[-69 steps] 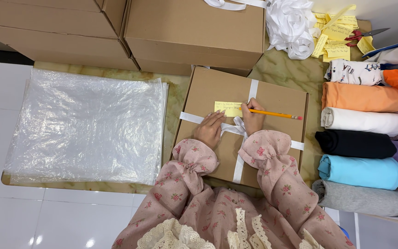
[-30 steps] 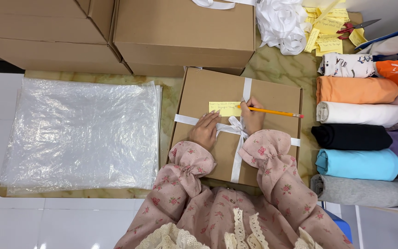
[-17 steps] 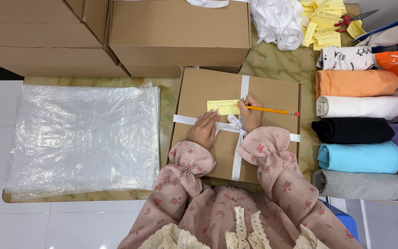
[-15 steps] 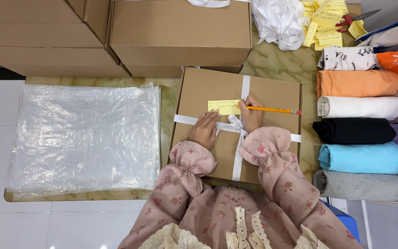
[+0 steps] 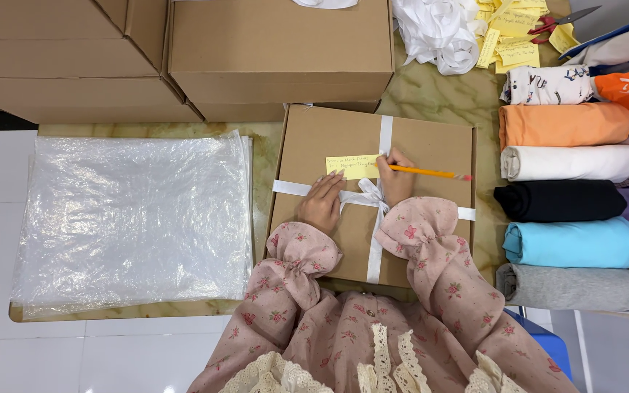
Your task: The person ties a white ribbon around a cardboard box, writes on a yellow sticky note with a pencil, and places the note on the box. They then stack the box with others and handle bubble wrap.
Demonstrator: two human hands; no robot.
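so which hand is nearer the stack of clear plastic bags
Left. The left hand rests on the ribboned brown cardboard box, on the side toward the stack of clear plastic bags; the right hand lies farther away, holding an orange pencil.

Your right hand (image 5: 396, 177) covers the pencil's (image 5: 431, 172) tip, and the writing on the yellow note (image 5: 351, 166) is too small to read. The scissors (image 5: 563, 20) and stacked cartons (image 5: 278, 51) run off the top edge.

Lighting was bright, even, from overhead; shadows stayed soft. Glare sheened off plastic sheets (image 5: 132, 218) and white floor tiles (image 5: 111, 356). Focus was sharp, edges slightly bowed.
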